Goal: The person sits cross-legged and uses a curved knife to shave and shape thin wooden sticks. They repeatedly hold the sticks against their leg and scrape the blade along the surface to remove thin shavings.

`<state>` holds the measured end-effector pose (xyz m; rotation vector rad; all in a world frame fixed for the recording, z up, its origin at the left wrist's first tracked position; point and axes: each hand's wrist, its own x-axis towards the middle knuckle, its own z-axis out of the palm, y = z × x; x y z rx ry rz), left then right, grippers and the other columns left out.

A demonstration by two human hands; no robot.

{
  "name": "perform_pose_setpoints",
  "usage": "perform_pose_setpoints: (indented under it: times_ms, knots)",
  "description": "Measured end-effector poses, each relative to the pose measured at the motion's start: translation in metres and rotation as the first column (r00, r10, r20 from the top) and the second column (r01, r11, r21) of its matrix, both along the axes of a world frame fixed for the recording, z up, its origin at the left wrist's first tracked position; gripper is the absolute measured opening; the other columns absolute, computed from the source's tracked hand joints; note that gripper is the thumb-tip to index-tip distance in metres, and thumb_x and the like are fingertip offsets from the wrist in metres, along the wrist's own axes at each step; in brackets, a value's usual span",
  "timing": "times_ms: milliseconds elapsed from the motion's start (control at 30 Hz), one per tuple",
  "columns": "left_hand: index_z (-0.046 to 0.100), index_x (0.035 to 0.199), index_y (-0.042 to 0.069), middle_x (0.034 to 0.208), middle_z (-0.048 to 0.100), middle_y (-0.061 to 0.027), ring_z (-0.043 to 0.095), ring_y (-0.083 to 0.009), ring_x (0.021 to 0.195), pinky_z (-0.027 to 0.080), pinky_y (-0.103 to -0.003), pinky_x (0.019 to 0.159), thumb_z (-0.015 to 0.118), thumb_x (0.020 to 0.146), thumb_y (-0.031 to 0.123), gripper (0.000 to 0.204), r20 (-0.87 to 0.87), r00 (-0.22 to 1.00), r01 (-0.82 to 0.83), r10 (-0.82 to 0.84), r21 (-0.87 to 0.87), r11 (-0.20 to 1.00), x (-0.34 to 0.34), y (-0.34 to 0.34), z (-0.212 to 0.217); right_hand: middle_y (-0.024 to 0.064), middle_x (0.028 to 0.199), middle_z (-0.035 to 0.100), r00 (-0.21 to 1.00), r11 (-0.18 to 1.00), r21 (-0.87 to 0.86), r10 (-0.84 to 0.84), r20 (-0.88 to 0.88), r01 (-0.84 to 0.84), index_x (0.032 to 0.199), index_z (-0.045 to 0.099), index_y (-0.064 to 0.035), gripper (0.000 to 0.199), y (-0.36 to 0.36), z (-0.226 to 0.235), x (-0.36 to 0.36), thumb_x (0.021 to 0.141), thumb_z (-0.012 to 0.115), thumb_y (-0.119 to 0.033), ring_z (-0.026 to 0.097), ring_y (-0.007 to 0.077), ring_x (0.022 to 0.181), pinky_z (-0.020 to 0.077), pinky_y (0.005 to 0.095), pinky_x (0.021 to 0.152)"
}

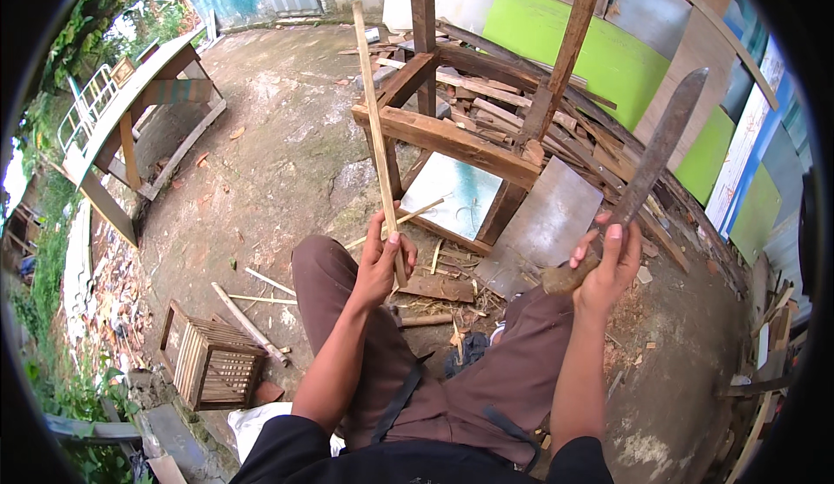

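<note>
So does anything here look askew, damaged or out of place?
Yes: the wooden frame leans, its posts tilted. Offcuts and shavings litter the ground. The left hand holds a bamboo strip; the right hand holds a machete.

— What am I sitting over here?

— Bare concrete ground (287, 136), cracked and stained, strewn with wood chips. A rough wooden frame (452, 141) stands on it ahead of my knees, with a pale panel (456, 193) and a grey sheet (543, 223) lying flat at its foot.

— And to my left?

— A small slatted bamboo cage (213, 362) rests on the ground, with a thick stick (248, 323) and thinner splints (269, 282) lying just beside it. Farther off stands a wooden bench (139, 106).

— Behind the frame?

— A heap of scrap timber (512, 106) sprawls across the ground, with green boards (599, 49) leaning behind it.
</note>
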<state>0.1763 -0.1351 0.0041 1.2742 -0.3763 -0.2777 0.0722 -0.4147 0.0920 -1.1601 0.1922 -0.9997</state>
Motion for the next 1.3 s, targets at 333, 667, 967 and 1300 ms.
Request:
perform_pose_setpoints:
  times_ms: [333,667,967,1300]
  knots:
    - [0.030,0.153,0.023,0.081,0.049,-0.0016,0.043,-0.0083,0.056,0.037,-0.024,0.050,0.047,0.108,0.023,0.048,-0.249,0.968,-0.043,-0.015,-0.225,0.973,-0.008,0.000,-0.031,0.0072,0.069,0.056,0.845,0.859,0.233,0.500,-0.191,-0.456,0.090,0.058,0.0037,0.026,0.081,-0.115,-0.006,0.103,0.056,-0.019,0.054,0.0122,0.050,0.0427,0.0260,0.042]
    - [0.029,0.156,0.019,0.085,0.050,-0.0021,0.039,-0.0069,0.057,0.034,-0.021,0.051,0.049,0.107,0.018,0.053,-0.274,0.961,-0.057,-0.030,-0.304,0.951,-0.006,0.004,-0.044,0.0077,0.079,0.059,0.729,0.791,0.113,0.601,-0.327,-0.602,0.092,0.059,0.0030,0.026,0.098,-0.125,0.000,0.103,0.056,-0.021,0.056,0.0130,0.053,0.0439,0.0258,0.043]
    - [0.044,0.147,0.002,0.108,0.063,-0.0159,0.060,-0.0137,0.080,0.052,-0.029,0.074,0.050,0.101,0.010,0.047,0.202,0.962,-0.135,0.184,-0.235,0.963,-0.039,0.058,-0.001,0.0066,0.075,0.057,0.788,0.825,0.152,0.566,-0.242,-0.545,0.092,0.058,0.0025,0.026,0.094,-0.117,0.005,0.103,0.055,-0.021,0.055,0.0128,0.051,0.0435,0.0260,0.042]
    - [0.059,0.094,-0.004,0.075,0.068,-0.0119,0.069,-0.0179,0.065,0.055,-0.030,0.062,0.063,0.086,0.071,0.075,0.343,0.898,-0.293,0.275,0.002,0.956,-0.088,0.105,0.057,0.0062,0.077,0.059,0.756,0.796,0.098,0.599,-0.263,-0.597,0.091,0.060,0.0025,0.027,0.096,-0.119,0.010,0.104,0.055,-0.021,0.056,0.0114,0.055,0.0443,0.0249,0.045]
